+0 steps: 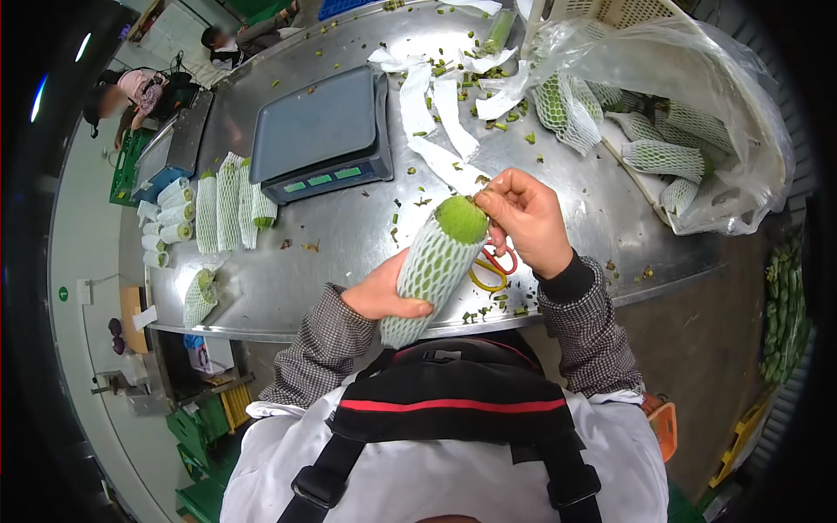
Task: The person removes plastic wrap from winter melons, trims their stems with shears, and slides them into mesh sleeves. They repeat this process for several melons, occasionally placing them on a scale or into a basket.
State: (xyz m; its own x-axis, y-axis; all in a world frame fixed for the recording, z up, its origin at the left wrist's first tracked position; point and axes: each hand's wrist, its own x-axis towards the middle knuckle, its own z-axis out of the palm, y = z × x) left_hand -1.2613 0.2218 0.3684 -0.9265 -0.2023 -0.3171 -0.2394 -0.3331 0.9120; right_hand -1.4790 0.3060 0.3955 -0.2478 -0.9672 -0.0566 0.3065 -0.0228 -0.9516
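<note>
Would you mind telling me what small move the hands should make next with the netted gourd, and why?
Probably set the gourd down beside the wrapped ones left of the scale. The foam net already covers it up to the green tip, the left hand grips its lower end and the right hand only pinches at the top, so little seems left to adjust.
</note>
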